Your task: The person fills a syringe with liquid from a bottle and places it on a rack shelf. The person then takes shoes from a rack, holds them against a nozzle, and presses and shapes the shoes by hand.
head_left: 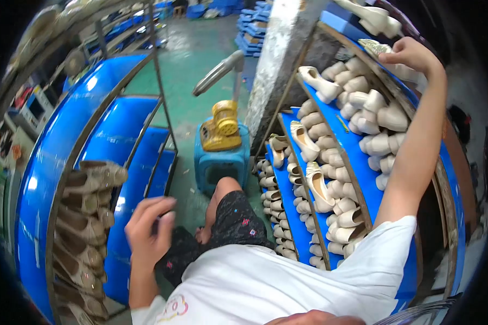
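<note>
My right hand [415, 56] reaches up to the top of the right-hand rack, fingers closed at the end of a pale shoe with a gold, patterned toe [375, 47]. Just beyond it, a cream heeled shoe [371, 17] rests on a blue box. My left hand [148, 227] is in front of the left rack, fingers bent and apart from the thumb, holding nothing I can see. Close to it, a column of beige shoes [84, 227] lines a blue shelf.
The right rack's blue shelves [344, 127] carry many cream shoes [358, 86]. The left rack has curved blue shelves [100, 132]. Ahead, a yellow machine with a grey nozzle [222, 127] stands on a blue stool [220, 162], near a whitewashed pillar [279, 59]. Blue trays [252, 30] are stacked behind.
</note>
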{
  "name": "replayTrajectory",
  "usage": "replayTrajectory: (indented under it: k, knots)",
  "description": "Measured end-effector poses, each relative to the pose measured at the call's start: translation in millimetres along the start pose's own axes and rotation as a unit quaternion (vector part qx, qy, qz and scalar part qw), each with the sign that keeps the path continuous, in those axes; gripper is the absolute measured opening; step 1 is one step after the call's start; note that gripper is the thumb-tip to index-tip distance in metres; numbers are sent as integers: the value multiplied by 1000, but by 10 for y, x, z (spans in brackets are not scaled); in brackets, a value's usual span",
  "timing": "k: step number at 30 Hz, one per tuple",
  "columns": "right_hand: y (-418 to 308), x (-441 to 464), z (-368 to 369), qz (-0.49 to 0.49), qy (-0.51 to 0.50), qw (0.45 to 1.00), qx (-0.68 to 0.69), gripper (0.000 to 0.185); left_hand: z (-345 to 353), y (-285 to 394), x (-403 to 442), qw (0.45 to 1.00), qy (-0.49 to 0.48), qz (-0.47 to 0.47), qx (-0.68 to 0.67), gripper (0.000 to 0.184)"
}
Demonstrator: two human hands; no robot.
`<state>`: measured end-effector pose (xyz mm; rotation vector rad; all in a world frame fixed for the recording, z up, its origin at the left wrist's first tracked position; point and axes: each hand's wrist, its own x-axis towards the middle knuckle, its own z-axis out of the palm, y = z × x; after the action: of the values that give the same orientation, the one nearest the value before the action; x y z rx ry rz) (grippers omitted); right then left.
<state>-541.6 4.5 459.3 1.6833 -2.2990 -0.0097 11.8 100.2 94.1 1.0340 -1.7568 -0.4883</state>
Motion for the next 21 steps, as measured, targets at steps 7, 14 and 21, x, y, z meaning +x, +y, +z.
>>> replayTrajectory:
  k: [7,14,21]
  knots:
    - [-2080,-1423,1147,-194,158,762,597,32,647,53,463,950,-69,25,-302,60]
    - [-3429,-2194,2842,-307,15,741,597,38,894,-287,248,940,59,-35,-334,72]
    - [-3686,-2256,3321,-351,-68,688,632,79,783,-713,-284,947,43,-71,-310,50]
